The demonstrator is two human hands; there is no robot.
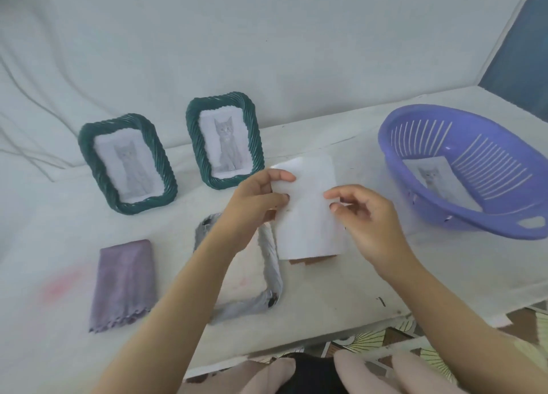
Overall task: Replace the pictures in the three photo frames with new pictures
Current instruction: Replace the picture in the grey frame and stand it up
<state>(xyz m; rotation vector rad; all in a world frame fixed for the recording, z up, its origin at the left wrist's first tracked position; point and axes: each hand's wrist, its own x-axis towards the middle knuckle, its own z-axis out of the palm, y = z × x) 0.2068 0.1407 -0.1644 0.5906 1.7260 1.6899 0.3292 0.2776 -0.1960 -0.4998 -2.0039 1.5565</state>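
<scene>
Two dark green photo frames stand upright at the back, the left frame (127, 163) and the middle frame (224, 140), each showing a grey cat picture. A third frame (268, 267) lies face down on the table under my left forearm, its grey back up. My left hand (255, 203) pinches the left edge of a white sheet (308, 209), blank side up. My right hand (366, 218) pinches its right edge. A brown backing board (308, 260) peeks out beneath the sheet's lower edge.
A purple slotted basket (462, 215) at the right holds another cat picture (436, 180). A folded purple cloth (124, 284) lies at the front left. White fabric drapes behind the frames. The table's front edge runs just past my forearms.
</scene>
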